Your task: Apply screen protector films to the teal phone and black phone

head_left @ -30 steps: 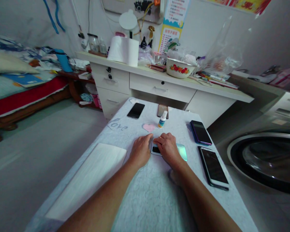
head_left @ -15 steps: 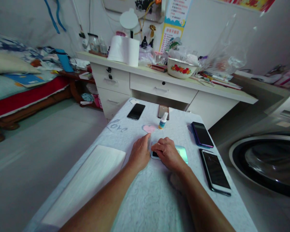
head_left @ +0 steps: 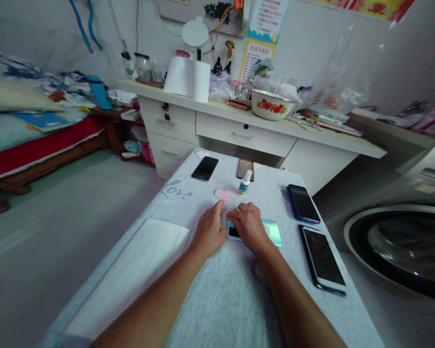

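A shiny pale green-blue phone [head_left: 273, 232] lies back up on the cloth-covered table, its dark camera patch at the left end. My right hand [head_left: 249, 223] rests over its middle, fingers bent and pressed together; whatever they may pinch is too small to make out. At the phone's left end is my left hand [head_left: 210, 229], its fingers curled and the thumb side toward the phone; what it may hold is hidden. Just beyond the hands stands a small white spray bottle [head_left: 245, 182] with a blue and yellow label.
Farther back lie a black phone [head_left: 205, 168] and a brownish phone [head_left: 245, 169]. Two dark phones [head_left: 303, 203] and a white-framed phone [head_left: 324, 256] lie at the right edge. A folded white cloth [head_left: 130, 275] covers the left side.
My right hand has shifted slightly up on the phone, and more of the dark camera patch shows. My left hand has hardly moved.
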`<state>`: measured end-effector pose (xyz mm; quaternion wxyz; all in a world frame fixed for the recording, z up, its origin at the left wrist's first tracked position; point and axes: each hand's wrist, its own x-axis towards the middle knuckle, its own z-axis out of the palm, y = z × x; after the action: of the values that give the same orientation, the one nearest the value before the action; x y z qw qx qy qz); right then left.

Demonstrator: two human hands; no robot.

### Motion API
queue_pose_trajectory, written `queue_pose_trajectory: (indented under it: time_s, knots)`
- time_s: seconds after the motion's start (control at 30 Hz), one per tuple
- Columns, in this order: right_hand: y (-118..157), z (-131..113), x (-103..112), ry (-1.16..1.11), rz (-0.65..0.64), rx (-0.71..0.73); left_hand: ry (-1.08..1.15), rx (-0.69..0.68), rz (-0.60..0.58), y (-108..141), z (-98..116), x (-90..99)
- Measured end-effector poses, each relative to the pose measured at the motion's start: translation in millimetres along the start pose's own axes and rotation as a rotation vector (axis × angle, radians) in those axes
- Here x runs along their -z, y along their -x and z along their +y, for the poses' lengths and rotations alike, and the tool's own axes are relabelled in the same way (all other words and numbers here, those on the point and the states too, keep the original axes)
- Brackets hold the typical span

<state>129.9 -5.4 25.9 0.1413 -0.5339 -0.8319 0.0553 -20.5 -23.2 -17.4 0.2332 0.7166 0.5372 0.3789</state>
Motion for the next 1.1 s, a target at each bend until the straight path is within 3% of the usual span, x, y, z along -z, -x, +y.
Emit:
queue_pose_trajectory:
  time_s: [0.4,0.7,1.1]
  knots:
    - [6,9,6,0.049,0.013,-0.144,-0.050,-0.081,-0.134,3,10,7.7]
    - [18,21,18,0.079,0.014,-0.229,-0.083,-0.100,-0.146,3,6,5.3]
    - [12,2,10,0.085,0.023,-0.162,-0.082,-0.086,-0.150,2,8,6.2]
